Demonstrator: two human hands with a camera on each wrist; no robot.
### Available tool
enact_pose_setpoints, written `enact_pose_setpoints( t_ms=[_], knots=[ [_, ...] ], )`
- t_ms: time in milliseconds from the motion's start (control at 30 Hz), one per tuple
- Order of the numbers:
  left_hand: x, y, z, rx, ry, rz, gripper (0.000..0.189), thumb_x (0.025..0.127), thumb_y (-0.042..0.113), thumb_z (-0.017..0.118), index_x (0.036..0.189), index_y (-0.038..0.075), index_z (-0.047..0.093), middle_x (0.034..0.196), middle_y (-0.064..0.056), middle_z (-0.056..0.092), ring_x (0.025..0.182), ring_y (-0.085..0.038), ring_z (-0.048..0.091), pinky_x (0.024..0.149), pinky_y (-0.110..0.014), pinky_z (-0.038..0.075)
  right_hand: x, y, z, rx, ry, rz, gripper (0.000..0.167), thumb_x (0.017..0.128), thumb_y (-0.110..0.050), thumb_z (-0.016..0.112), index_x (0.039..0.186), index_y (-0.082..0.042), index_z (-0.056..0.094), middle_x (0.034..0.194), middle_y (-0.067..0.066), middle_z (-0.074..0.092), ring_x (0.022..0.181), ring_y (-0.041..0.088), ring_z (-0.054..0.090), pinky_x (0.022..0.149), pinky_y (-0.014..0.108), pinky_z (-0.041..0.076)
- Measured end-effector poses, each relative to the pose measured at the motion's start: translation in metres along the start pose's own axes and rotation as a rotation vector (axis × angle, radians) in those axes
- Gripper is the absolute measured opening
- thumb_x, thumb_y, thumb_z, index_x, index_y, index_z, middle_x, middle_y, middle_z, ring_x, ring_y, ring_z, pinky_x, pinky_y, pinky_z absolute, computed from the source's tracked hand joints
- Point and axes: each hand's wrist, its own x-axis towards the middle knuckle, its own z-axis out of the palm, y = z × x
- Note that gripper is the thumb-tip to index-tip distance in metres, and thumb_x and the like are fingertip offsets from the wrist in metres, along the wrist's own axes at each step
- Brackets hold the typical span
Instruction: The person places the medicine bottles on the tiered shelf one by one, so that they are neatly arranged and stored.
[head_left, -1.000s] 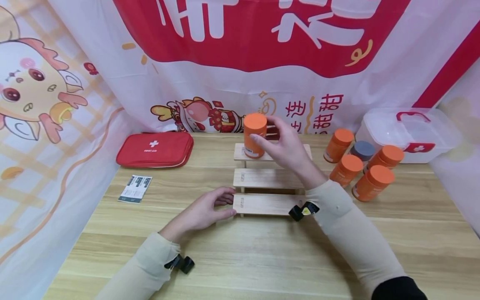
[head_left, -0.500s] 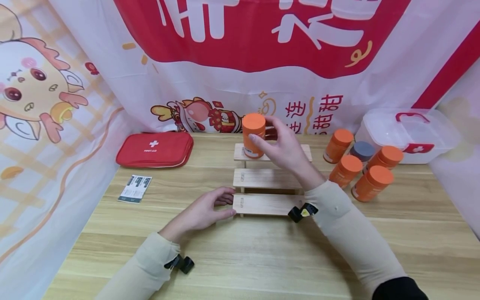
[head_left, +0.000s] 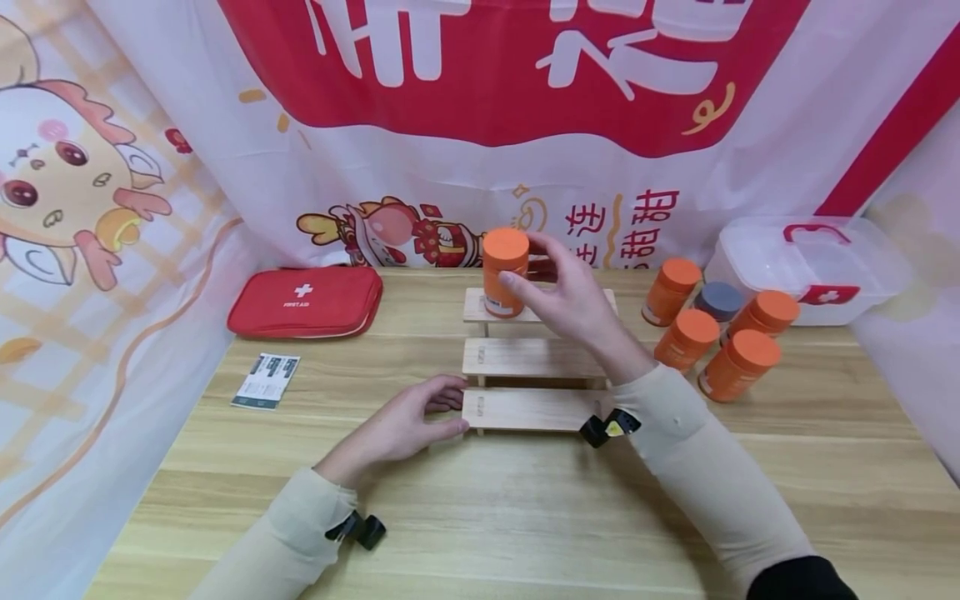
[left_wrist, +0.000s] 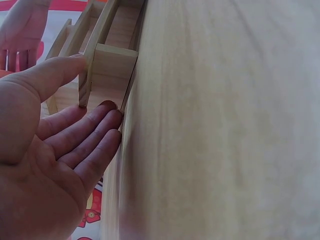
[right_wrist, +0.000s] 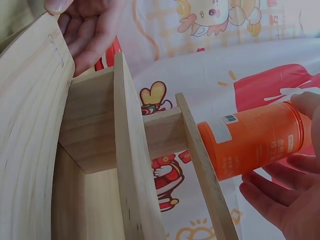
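Note:
A three-tier wooden step rack [head_left: 536,408] stands mid-table. At the left end of its lowest step is my left hand [head_left: 408,421]; in the left wrist view the thumb [left_wrist: 67,70] and index finger hold the board's end across its width, the other fingers lying fairly straight. On the top step's left end stands an orange pill bottle [head_left: 504,275], upright, with an orange lid. My right hand [head_left: 566,296] holds it, thumb on the near side and fingers behind. The right wrist view shows the bottle's base [right_wrist: 215,155] against the top step.
Several orange-lidded bottles [head_left: 738,367] and a grey-lidded one [head_left: 718,300] stand to the right, before a clear lidded box [head_left: 817,267]. At left lie a red first-aid pouch [head_left: 303,304] and a printed leaflet [head_left: 266,381]. A printed cloth hangs behind.
The orange bottle and right hand have shifted very slightly left along the top step. The left hand stays at the rack; the head view has drifted slightly.

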Motion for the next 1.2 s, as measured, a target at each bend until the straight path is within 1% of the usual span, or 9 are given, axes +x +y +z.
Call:
enact_pose_setpoints(
  t_ms=[167, 300, 433, 633, 700, 1067, 1133, 1200],
  knots=[
    [-0.001, -0.001, 0.000, 0.000, -0.002, 0.004, 0.058, 0.101, 0.029, 0.079, 0.151, 0.009, 0.057, 0.138, -0.008, 0.071, 0.132, -0.029, 0.067, 0.119, -0.053, 0.053, -0.007, 0.002, -0.006, 0.019, 0.015, -0.021, 0.067, 0.102, -0.030, 0.076, 0.161, -0.012, 0.048, 0.153, 0.012, 0.061, 0.139, 0.030, 0.061, 0.121, 0.049, 0.052],
    [0.000, -0.001, 0.000, 0.001, -0.001, 0.005, 0.058, 0.101, 0.029, 0.079, 0.151, 0.009, 0.057, 0.138, -0.008, 0.071, 0.132, -0.030, 0.067, 0.118, -0.053, 0.053, -0.016, 0.004, -0.015, 0.017, 0.031, -0.065, 0.063, 0.103, -0.024, 0.075, 0.158, -0.008, 0.050, 0.150, 0.014, 0.062, 0.140, 0.033, 0.060, 0.121, 0.054, 0.051],
    [0.001, 0.000, 0.000, 0.006, -0.002, 0.002, 0.059, 0.100, 0.028, 0.079, 0.151, 0.010, 0.057, 0.139, -0.007, 0.071, 0.132, -0.029, 0.067, 0.119, -0.052, 0.053, -0.026, 0.004, -0.026, -0.038, 0.043, -0.095, 0.061, 0.104, -0.023, 0.074, 0.158, -0.007, 0.050, 0.150, 0.016, 0.063, 0.140, 0.035, 0.061, 0.121, 0.054, 0.051],
    [0.000, 0.003, -0.001, 0.004, -0.004, -0.018, 0.059, 0.100, 0.028, 0.080, 0.151, 0.012, 0.057, 0.139, -0.006, 0.071, 0.133, -0.028, 0.066, 0.120, -0.051, 0.052, -0.041, 0.008, -0.043, -0.102, 0.071, -0.118, 0.060, 0.102, -0.020, 0.075, 0.157, -0.008, 0.053, 0.147, 0.015, 0.066, 0.135, 0.032, 0.065, 0.119, 0.053, 0.053],
    [0.001, 0.003, 0.000, 0.007, -0.003, -0.011, 0.059, 0.100, 0.028, 0.079, 0.151, 0.011, 0.057, 0.138, -0.006, 0.071, 0.133, -0.028, 0.067, 0.120, -0.051, 0.053, -0.046, 0.010, -0.048, -0.122, 0.080, -0.128, 0.059, 0.102, -0.019, 0.076, 0.156, -0.008, 0.054, 0.147, 0.015, 0.066, 0.134, 0.032, 0.066, 0.118, 0.054, 0.054],
    [0.002, 0.003, 0.000, -0.003, -0.003, -0.005, 0.056, 0.100, 0.027, 0.080, 0.150, 0.012, 0.058, 0.138, -0.006, 0.071, 0.133, -0.028, 0.067, 0.120, -0.051, 0.053, -0.074, 0.025, -0.068, -0.223, 0.125, -0.139, 0.052, 0.102, -0.020, 0.076, 0.150, -0.007, 0.059, 0.141, 0.015, 0.070, 0.129, 0.035, 0.069, 0.113, 0.060, 0.056],
    [0.002, 0.003, 0.000, -0.003, -0.005, -0.003, 0.056, 0.100, 0.026, 0.079, 0.149, 0.012, 0.058, 0.138, -0.006, 0.071, 0.133, -0.028, 0.067, 0.120, -0.050, 0.053, -0.080, 0.027, -0.073, -0.248, 0.149, -0.149, 0.052, 0.102, -0.019, 0.077, 0.149, -0.007, 0.060, 0.139, 0.015, 0.071, 0.127, 0.035, 0.070, 0.114, 0.045, 0.058],
    [0.002, 0.002, 0.000, -0.002, -0.007, 0.001, 0.055, 0.100, 0.026, 0.079, 0.149, 0.012, 0.058, 0.138, -0.006, 0.071, 0.132, -0.028, 0.067, 0.120, -0.051, 0.053, -0.085, 0.028, -0.077, -0.257, 0.167, -0.155, 0.051, 0.101, -0.017, 0.078, 0.148, -0.008, 0.062, 0.138, 0.014, 0.072, 0.126, 0.034, 0.070, 0.112, 0.027, 0.056]
  ],
)
